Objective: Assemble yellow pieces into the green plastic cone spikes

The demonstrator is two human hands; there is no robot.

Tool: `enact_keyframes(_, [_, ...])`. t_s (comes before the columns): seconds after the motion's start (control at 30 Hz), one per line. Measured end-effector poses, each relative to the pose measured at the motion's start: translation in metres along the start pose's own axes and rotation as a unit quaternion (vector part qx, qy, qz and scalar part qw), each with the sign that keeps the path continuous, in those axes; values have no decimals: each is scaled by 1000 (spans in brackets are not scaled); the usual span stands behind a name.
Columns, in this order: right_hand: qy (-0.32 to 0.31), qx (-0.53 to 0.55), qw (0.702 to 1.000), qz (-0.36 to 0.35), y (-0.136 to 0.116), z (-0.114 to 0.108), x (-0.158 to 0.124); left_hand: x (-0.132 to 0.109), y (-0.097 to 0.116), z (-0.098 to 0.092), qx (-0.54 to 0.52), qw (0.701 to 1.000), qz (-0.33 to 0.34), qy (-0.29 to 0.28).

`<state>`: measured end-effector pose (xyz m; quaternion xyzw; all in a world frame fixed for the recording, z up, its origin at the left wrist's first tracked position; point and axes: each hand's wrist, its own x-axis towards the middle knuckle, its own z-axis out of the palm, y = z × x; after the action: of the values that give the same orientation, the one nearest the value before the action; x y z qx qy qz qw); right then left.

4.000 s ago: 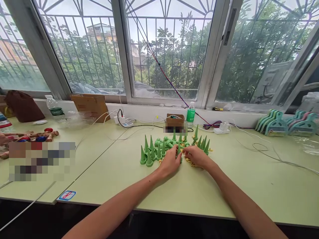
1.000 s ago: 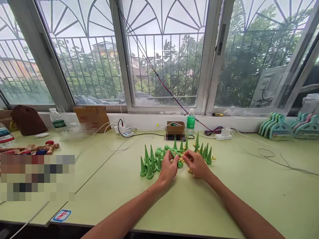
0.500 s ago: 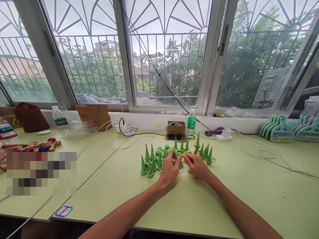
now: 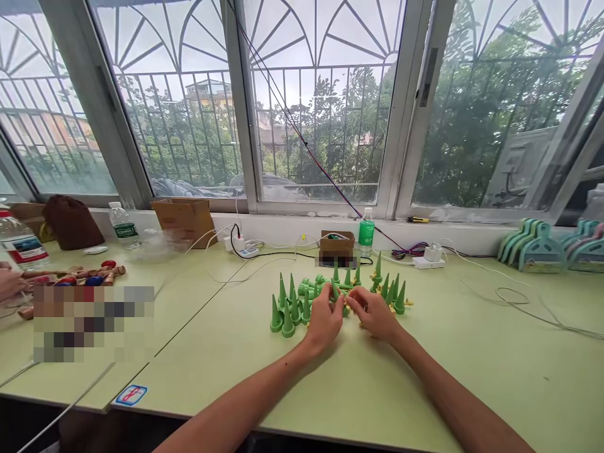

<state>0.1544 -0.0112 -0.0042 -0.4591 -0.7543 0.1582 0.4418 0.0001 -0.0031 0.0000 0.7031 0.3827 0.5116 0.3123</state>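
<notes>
My left hand [image 4: 325, 319] is closed around a green plastic cone-shaped spike [image 4: 335, 290], whose tip shows above the fingers. Close beside it, my right hand [image 4: 376, 313] pinches with thumb and forefinger at the spike's side; whatever is in that pinch is too small to make out. Several more green spikes [image 4: 287, 322] stand point-up to the left of my hands, and others [image 4: 400, 299] stand to the right. Small yellow plastic pieces [image 4: 408, 303] lie among the right-hand ones. Green ribbed parts [image 4: 309, 289] lie behind my left hand.
A small cardboard box [image 4: 336, 242] and a green-labelled bottle [image 4: 366, 231] stand at the back by the window. White cables [image 4: 512, 294] lie on the right. Pale green hangers [image 4: 533, 248] sit back right. Another person's hand [image 4: 9, 282] is at far left beside wooden toys [image 4: 106, 272].
The whole view has shifted slightly, so things appear a little further right. My hands stay together at the spike, with only slight finger movement. At far left, more of the other person's hand shows.
</notes>
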Motion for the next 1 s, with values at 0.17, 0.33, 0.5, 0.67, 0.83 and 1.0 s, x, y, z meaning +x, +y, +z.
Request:
enact_keyframes(0.17, [-16,26,999,-16,-4,-2,0,-1,0,0,2,1000,-1,5])
enact_keyframes(0.33, [-21,35,999,-16,-6,-4,0,-2,-1,0,-4,1000,1,13])
enact_keyframes(0.5, [-35,39,999,-12,-6,-6,-1,0,-2,0,-17,999,2,32])
enact_keyframes(0.67, [-45,50,998,-13,-3,-6,-1,-1,-2,0,-18,999,-5,30])
enact_keyframes(0.83, [-45,49,998,-17,0,-5,-1,-1,-2,-1,-11,1000,-9,6])
enact_keyframes(1.0, [-46,43,998,-22,0,-5,0,-3,-3,0,10,1000,-11,-16])
